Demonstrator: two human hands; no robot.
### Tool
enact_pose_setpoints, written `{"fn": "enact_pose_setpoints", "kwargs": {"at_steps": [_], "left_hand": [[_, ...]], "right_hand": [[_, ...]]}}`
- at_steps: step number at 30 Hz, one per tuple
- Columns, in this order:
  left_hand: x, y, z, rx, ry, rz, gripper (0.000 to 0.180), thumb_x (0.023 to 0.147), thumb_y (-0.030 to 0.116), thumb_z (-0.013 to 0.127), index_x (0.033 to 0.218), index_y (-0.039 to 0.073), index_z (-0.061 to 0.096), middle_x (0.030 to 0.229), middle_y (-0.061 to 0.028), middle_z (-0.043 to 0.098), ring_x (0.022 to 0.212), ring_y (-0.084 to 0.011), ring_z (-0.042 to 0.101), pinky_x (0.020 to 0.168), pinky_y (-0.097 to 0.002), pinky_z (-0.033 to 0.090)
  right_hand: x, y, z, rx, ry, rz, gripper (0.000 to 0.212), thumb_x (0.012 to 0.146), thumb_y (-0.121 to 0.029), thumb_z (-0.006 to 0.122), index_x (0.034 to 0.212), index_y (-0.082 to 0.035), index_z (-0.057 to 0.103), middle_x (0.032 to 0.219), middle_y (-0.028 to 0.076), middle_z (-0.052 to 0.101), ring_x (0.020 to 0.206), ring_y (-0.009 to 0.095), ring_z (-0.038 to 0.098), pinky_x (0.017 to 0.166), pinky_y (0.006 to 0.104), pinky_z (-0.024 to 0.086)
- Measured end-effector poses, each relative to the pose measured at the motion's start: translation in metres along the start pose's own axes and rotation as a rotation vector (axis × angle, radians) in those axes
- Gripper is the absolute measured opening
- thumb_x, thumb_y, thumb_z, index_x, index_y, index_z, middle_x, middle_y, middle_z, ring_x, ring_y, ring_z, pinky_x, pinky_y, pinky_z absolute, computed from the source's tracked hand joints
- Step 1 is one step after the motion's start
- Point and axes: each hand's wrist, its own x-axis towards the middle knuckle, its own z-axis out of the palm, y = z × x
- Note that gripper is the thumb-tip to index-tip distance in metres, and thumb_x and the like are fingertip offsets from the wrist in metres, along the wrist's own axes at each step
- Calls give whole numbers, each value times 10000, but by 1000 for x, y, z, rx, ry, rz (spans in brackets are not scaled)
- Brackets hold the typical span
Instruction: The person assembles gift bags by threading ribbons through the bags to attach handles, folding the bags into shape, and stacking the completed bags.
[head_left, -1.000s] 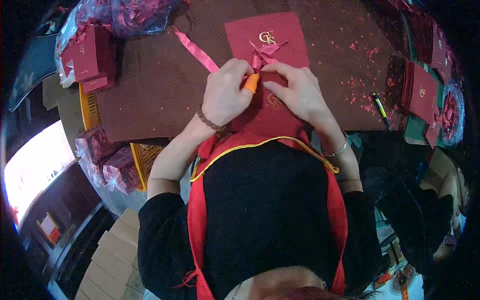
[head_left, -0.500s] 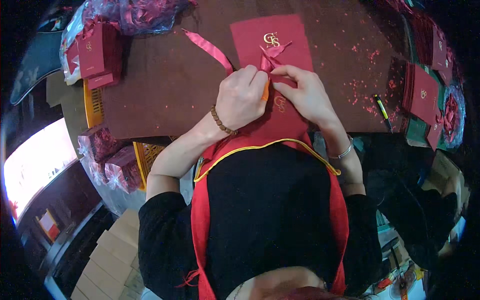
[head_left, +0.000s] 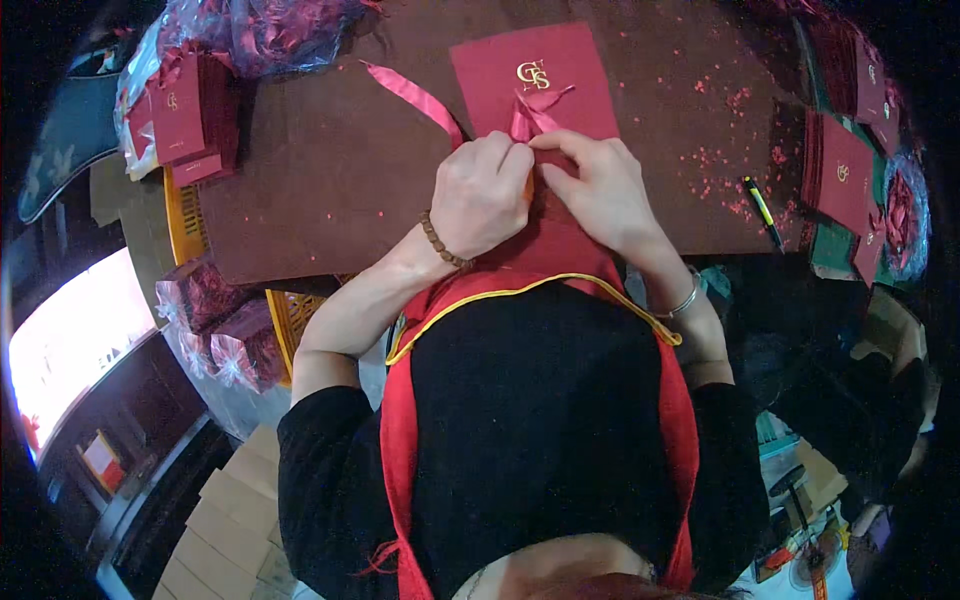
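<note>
A flat dark red paper bag (head_left: pixel 510 58) with a gold emblem lies on the brown table before me. Pink satin ribbon (head_left: pixel 541 104) stands in folds over it, just beyond my fingers, and a loose ribbon end (head_left: pixel 412 92) stretches to the far left. My left hand (head_left: pixel 483 195) is closed in a fist around the ribbon, with a beaded bracelet on its wrist. Between the hands shows a small orange piece (head_left: pixel 530 186), mostly hidden. My right hand (head_left: pixel 605 195) pinches at the ribbon's base with thumb and forefinger. The exact grip points are covered by the fingers.
Stacked red bags (head_left: pixel 182 112) stand at the left table edge beside clear plastic wrapping (head_left: pixel 265 38). More red bags (head_left: pixel 842 172) lie at the right edge. A yellow-black pen (head_left: pixel 763 212) rests near small red scraps (head_left: pixel 738 98). A yellow crate (head_left: pixel 187 218) is below left.
The view has shifted slightly. My right forefinger has moved a little closer to the left fist, with the right thumb slightly apart from it. My left hand keeps its grip.
</note>
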Motion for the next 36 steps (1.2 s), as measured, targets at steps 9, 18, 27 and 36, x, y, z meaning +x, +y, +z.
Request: {"fn": "enact_pose_setpoints", "kwargs": {"at_steps": [9, 18, 27, 36], "left_hand": [[19, -21, -35, -252, -233, -192, 173, 750, 114, 558, 909, 68, 611, 855, -102, 564, 831, -289, 558, 710, -384, 438], [56, -70, -26, -617, -950, -138, 190, 830, 150, 531, 904, -1, 620, 881, -77, 552, 889, -179, 520, 807, -300, 390], [79, -69, -16, -673, -1313, -283, 185, 747, 136, 617, 867, 4, 668, 928, -64, 573, 915, -153, 521, 785, -268, 403], [64, -53, -4, -724, -793, -689, 163, 783, 163, 575, 837, 17, 626, 902, -63, 555, 806, -146, 547, 669, -276, 447]], "right_hand": [[-1, 21, 15, 146, 119, -224, 224, 771, -197, 615, 968, -96, 578, 757, 150, 638, 734, 331, 615, 706, 408, 458], [-13, 3, 13, -14, 134, -339, 159, 793, -165, 595, 933, -109, 542, 698, 109, 614, 710, 279, 579, 770, 371, 338], [-18, 3, 16, -50, 88, -341, 150, 804, -145, 609, 931, -89, 552, 830, 64, 656, 793, 191, 602, 875, 336, 319], [-17, 4, 16, 39, 72, -337, 148, 804, -141, 611, 931, -84, 563, 829, 64, 668, 786, 188, 603, 852, 312, 313]]}}
